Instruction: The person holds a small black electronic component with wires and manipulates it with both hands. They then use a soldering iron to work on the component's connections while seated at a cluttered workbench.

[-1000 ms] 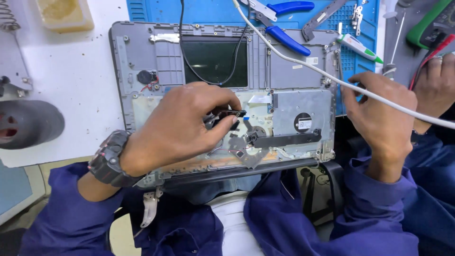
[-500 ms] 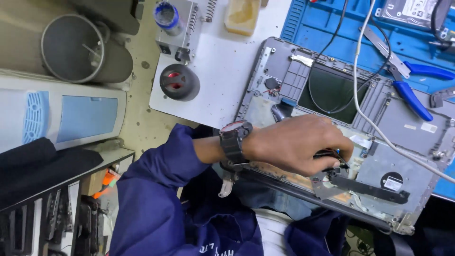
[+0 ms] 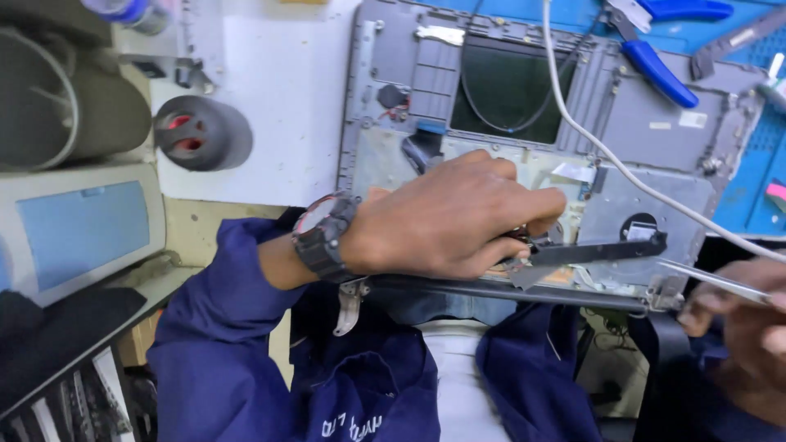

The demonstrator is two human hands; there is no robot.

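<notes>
- Head view: the left hand lies palm down on the opened laptop chassis, fingers curled together and pinched on a small part by the black bracket; what the part is cannot be told. A dark watch sits on that wrist.
- The right hand is low at the right edge, blurred, fingers closed on thin metal tweezers that point left toward the chassis corner.
- The chassis rests on a white surface, its near edge at the person's lap. A white cable crosses it. Blue-handled pliers lie on a blue mat behind. A grey tape roll stands to the left.
- Compared with half a second ago, the view has swung right; the right hand with tweezers has come into sight, and the left hand keeps its grip at the same spot.
</notes>
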